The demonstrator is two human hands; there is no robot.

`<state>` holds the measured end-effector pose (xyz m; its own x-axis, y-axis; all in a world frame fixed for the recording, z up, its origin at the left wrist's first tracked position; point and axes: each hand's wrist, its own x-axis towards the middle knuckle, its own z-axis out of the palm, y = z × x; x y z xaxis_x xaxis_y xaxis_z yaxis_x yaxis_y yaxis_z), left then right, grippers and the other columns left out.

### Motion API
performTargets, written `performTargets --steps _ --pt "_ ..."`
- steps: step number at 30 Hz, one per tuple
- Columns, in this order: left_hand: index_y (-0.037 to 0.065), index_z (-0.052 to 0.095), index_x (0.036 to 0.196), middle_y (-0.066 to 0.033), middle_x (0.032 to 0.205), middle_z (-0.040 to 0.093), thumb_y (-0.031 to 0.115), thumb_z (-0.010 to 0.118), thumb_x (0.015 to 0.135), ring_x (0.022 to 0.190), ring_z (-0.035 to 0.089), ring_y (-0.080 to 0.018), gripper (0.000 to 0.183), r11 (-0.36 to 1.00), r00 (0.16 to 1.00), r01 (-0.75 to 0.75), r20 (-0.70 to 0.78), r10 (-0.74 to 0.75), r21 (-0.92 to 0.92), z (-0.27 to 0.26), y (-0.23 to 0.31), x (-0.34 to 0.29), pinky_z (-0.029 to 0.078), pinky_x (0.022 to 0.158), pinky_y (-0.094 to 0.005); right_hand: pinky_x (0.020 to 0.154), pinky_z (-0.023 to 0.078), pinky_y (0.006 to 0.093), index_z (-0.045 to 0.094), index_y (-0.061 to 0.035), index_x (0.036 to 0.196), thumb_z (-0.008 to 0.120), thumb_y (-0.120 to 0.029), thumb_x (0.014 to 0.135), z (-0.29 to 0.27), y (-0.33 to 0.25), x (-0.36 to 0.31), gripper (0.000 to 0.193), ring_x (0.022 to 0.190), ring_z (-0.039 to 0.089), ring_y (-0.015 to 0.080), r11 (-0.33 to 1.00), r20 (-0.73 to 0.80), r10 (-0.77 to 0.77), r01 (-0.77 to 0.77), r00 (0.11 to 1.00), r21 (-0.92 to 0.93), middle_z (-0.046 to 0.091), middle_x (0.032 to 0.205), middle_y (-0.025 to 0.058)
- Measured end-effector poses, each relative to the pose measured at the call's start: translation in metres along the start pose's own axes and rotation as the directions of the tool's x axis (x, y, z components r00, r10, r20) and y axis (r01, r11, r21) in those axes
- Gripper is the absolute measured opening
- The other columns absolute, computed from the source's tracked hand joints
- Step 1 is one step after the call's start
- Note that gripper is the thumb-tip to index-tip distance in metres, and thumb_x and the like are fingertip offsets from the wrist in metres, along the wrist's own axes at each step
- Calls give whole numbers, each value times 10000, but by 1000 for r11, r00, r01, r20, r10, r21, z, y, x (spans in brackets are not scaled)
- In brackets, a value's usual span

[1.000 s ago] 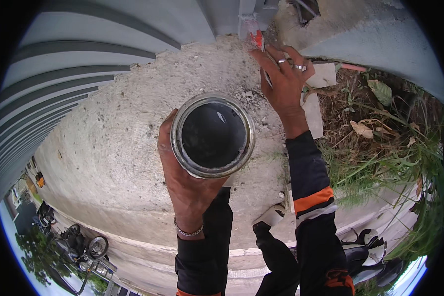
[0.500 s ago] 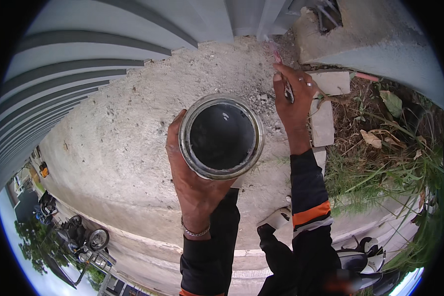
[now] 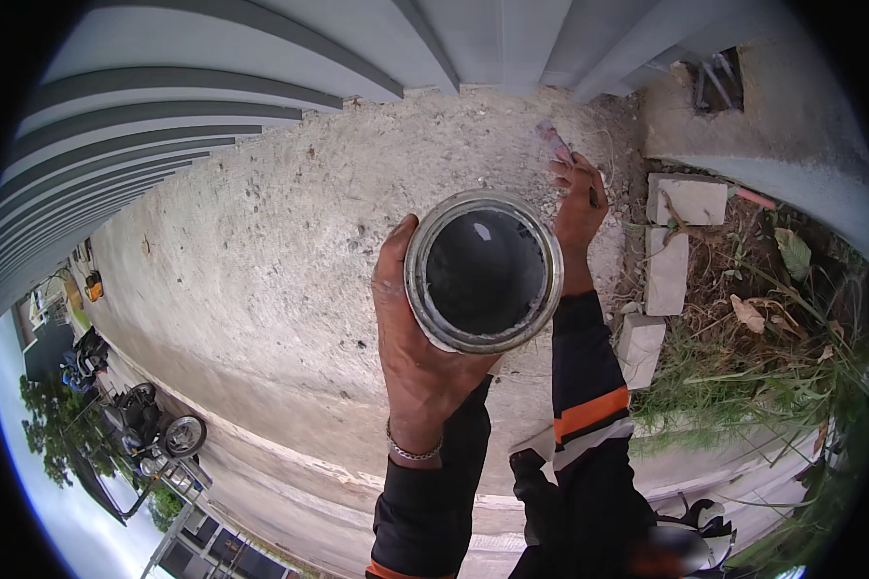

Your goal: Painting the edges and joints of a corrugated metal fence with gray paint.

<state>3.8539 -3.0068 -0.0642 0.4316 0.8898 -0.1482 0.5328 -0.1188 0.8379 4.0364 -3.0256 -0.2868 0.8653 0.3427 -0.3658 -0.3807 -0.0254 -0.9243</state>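
My left hand (image 3: 423, 372) is wrapped around the near-left side of an open round metal can (image 3: 414, 275). Dark grey paint (image 3: 481, 275) with a glossy spot lies inside it. Beyond the can's right rim, my right hand (image 3: 579, 207) grips a paintbrush (image 3: 553, 142) with a reddish part showing. The brush's head points up and left, toward the foot of the grey ribbed metal wall (image 3: 386, 48), with a gap between them. The brush's handle is mostly hidden by my fingers.
Rough concrete ground (image 3: 261, 251) strewn with small debris runs along the wall. Pale blocks (image 3: 666, 270) edge a bed of grass and dry leaves (image 3: 743, 309) at right. A concrete pillar base (image 3: 772, 135) stands far right; a motorcycle (image 3: 164, 425) is parked lower left.
The can and my left hand have shifted right in the picture. My right hand and the brush now sit slightly lower, the brush farther from the wall. The view has also shifted.
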Motion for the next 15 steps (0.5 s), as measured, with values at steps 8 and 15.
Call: performTargets --steps 8,15 --pt "32 332 1589 -194 1520 451 256 1007 648 1438 454 -362 1179 999 999 -25 -40 24 -21 -18 -13 -2 386 1204 -478 914 509 362 693 30 1294 620 -302 1021 3 14 13 435 980 704 194 992 66 113 -116 991 47 780 1059 126" --pt "39 335 1584 -177 1530 439 223 1000 650 1448 452 -350 1161 998 997 51 -65 -49 22 -36 -15 -2 389 1213 -470 875 493 260 694 19 1324 670 -246 1024 110 29 4 401 935 667 124 994 339 112 -106 934 -35 779 1060 107"
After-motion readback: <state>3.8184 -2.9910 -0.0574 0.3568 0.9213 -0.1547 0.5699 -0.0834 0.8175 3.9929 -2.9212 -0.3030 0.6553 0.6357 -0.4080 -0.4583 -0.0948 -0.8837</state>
